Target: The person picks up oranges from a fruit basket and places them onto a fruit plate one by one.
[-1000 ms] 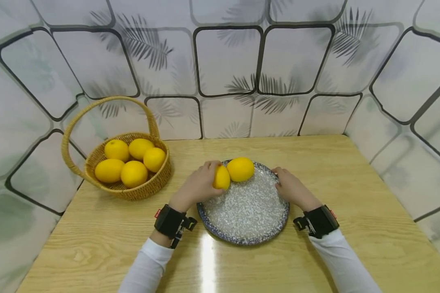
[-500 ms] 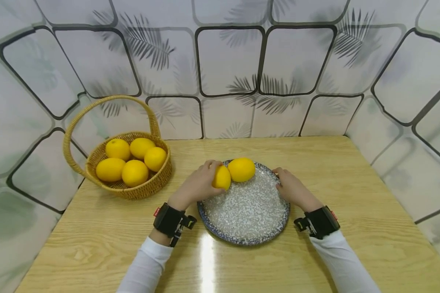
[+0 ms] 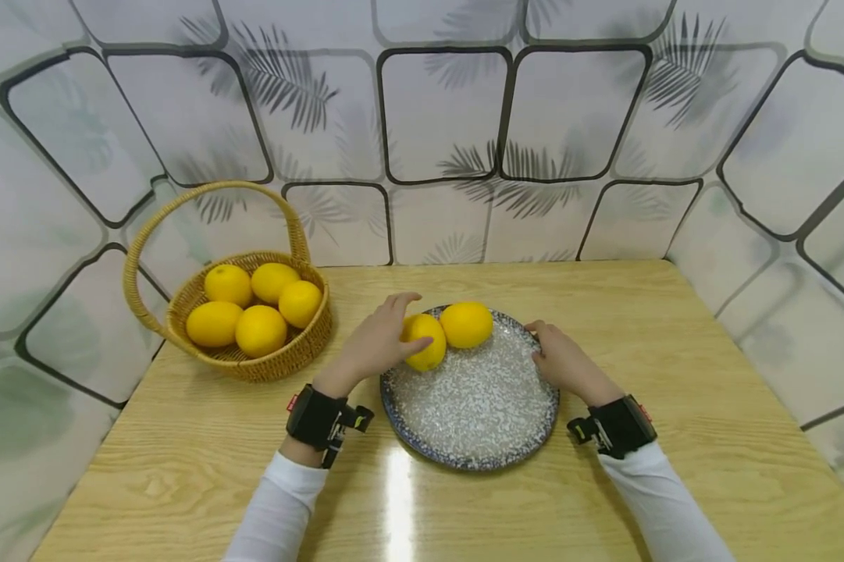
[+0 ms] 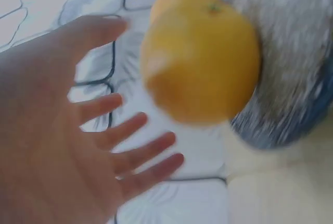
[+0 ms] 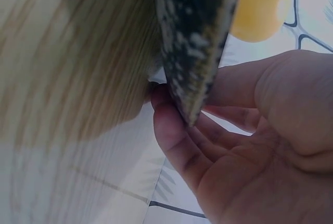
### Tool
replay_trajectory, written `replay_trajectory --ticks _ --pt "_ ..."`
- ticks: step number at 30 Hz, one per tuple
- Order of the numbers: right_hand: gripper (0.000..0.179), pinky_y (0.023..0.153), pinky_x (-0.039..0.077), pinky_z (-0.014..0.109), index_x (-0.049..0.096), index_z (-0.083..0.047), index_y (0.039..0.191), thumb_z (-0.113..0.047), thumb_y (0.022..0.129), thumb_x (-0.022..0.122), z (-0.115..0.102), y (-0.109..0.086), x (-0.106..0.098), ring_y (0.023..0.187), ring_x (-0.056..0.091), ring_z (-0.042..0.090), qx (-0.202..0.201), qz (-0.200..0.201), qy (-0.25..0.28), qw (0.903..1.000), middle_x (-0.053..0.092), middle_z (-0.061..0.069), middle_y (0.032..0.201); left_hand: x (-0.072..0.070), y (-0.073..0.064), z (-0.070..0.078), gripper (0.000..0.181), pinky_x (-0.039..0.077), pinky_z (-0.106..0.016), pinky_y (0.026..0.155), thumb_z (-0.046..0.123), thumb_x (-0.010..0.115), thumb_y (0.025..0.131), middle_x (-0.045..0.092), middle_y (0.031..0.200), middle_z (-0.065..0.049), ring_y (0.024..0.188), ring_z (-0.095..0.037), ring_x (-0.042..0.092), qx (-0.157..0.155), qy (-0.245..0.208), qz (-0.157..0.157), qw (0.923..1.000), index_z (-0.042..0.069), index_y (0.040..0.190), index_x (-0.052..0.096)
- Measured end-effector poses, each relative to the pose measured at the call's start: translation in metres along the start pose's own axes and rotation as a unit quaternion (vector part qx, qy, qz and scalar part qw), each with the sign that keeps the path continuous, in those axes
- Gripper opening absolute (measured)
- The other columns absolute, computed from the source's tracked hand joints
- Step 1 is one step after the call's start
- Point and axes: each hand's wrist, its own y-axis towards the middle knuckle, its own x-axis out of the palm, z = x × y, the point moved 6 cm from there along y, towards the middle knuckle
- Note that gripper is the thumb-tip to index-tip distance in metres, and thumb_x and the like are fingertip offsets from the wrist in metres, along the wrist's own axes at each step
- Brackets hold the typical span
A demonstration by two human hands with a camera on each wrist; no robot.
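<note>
At the plate's far left side lies a round orange (image 4: pixel 203 62), with a small green stem scar showing in the left wrist view. My left hand (image 3: pixel 378 339) is spread around it, fingers extended and apart from the fruit in that wrist view. A second yellow-orange fruit (image 3: pixel 467 325) rests against it on the speckled grey plate (image 3: pixel 474 406), which has a dark blue rim. My right hand (image 3: pixel 569 363) pinches the rim on the right, thumb above and fingers beneath, as the right wrist view shows.
A wicker basket (image 3: pixel 302 351) with a tall handle stands at the left, holding several yellow-orange fruits (image 3: pixel 261 331). The wooden table (image 3: pixel 183 468) meets a patterned wall covering (image 3: pixel 436 226) at the back and sides.
My left hand has let go of the orange, opening its fingers and drawing slightly left. The orange stays on the plate. The right hand keeps its hold on the rim.
</note>
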Motion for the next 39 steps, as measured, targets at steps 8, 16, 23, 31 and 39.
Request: replay_trajectory --ticks 8,16,23,31,39 --pt "0.047 0.106 0.048 0.060 0.039 0.013 0.145 0.001 0.102 0.051 0.001 0.001 0.001 0.129 0.053 0.051 -0.010 0.001 -0.003 0.9999 0.051 0.039 0.139 -0.061 -0.017 -0.033 0.059 0.042 -0.057 0.113 0.033 0.051 0.107 0.041 0.156 -0.024 0.140 -0.043 0.045 -0.061 0.033 0.124 0.9899 0.004 0.155 0.034" --pt "0.047 0.105 0.048 0.059 0.038 0.013 0.145 0.000 0.102 0.051 0.003 0.001 0.000 0.128 0.054 0.050 -0.001 0.002 -0.004 1.0000 0.051 0.038 0.139 -0.105 -0.052 -0.080 0.051 0.042 -0.067 0.104 0.024 0.050 0.106 0.048 0.143 -0.034 0.128 -0.051 0.049 -0.133 0.083 0.187 0.9698 -0.006 0.145 0.044" --pt "0.046 0.100 0.051 0.058 0.039 0.014 0.144 0.000 0.101 0.051 0.003 0.003 0.001 0.124 0.057 0.049 -0.011 0.006 -0.003 0.9999 0.052 0.038 0.136 -0.115 -0.076 -0.104 0.053 0.039 -0.070 0.102 0.029 0.048 0.106 0.045 0.143 -0.035 0.128 -0.053 0.046 -0.203 0.088 0.159 0.9622 -0.006 0.144 0.043" --pt "0.045 0.099 0.051 0.058 0.040 0.015 0.142 0.001 0.101 0.052 0.003 0.003 0.003 0.123 0.057 0.050 -0.023 0.015 -0.011 0.9996 0.054 0.039 0.135 -0.101 -0.084 -0.125 0.060 0.040 -0.072 0.100 0.030 0.046 0.105 0.037 0.143 -0.042 0.126 -0.061 0.040 -0.245 0.111 0.061 0.9613 -0.012 0.146 0.036" --pt "0.045 0.100 0.051 0.058 0.039 0.015 0.143 0.000 0.101 0.050 0.005 0.003 0.004 0.124 0.057 0.049 -0.017 0.013 -0.007 0.9997 0.052 0.038 0.136 -0.093 -0.085 -0.137 0.067 0.041 -0.073 0.096 0.032 0.057 0.098 0.036 0.143 -0.045 0.125 -0.066 0.037 -0.256 0.107 0.028 0.9604 -0.003 0.151 0.033"
